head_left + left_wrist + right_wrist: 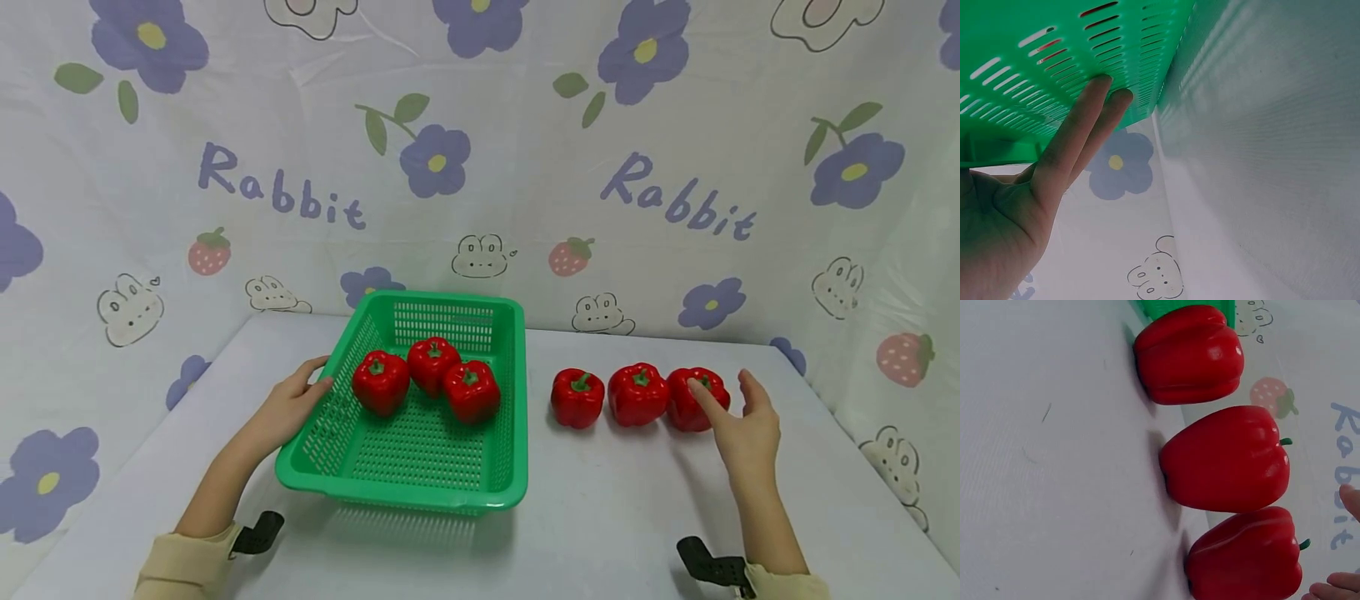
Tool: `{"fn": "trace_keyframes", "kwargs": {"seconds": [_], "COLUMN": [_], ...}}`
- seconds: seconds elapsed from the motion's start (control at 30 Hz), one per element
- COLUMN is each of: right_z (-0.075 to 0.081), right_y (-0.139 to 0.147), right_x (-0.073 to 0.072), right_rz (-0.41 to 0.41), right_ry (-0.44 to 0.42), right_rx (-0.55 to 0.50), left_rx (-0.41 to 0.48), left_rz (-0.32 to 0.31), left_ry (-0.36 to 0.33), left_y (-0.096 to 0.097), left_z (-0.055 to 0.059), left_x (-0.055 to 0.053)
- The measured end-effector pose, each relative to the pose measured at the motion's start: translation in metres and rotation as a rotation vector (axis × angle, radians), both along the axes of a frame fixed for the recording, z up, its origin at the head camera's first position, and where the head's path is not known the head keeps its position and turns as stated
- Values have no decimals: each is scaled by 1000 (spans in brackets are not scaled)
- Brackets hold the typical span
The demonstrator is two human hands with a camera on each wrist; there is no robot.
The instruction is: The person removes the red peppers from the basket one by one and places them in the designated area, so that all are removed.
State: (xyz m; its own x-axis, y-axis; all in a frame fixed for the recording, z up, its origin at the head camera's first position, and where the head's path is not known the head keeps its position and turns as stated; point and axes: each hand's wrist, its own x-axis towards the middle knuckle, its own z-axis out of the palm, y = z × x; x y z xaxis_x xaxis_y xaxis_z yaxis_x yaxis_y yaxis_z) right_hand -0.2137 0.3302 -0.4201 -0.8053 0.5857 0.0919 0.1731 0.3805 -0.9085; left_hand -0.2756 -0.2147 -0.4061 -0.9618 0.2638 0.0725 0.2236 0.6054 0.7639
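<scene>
A green plastic basket (420,450) with slotted walls holds three red bell peppers, one of them at the left (381,383). My left hand (288,407) grips the basket's left rim, and in the left wrist view two long fingers (1082,128) lie against the outer wall under the rim. Right of the basket, three more bell peppers stand in a row on the table. At the rightmost bell pepper (693,404) my right hand (750,433) has thumb and fingers spread apart. Its fingertips (1335,589) show at the right wrist view's edge, beside that pepper's stem end.
The row's left bell pepper (576,400) stands near the basket's right wall, with the middle bell pepper (637,396) beside it. A white table (600,517) carries everything. A printed cloth (525,183) with flowers and rabbits hangs behind. Each wrist wears a black mount (258,533).
</scene>
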Motion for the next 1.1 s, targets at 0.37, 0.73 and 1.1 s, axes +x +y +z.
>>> {"fn": "trace_keyframes", "kwargs": {"seconds": [0.37,0.73,1.1], "right_z": [16,30,41], "right_y": [-12,-28,-49], "right_x": [3,-2,-10], "right_rz": [1,24,86], "right_ry": [32,74,120], "right_rx": [3,9,5], "left_rx": [-8,-21,-9], "left_rz": [1,6,5], "left_ry": [-8,-6,-10], "left_y": [1,1,1], "left_z": [1,1,1], "left_x": [1,1,1]}}
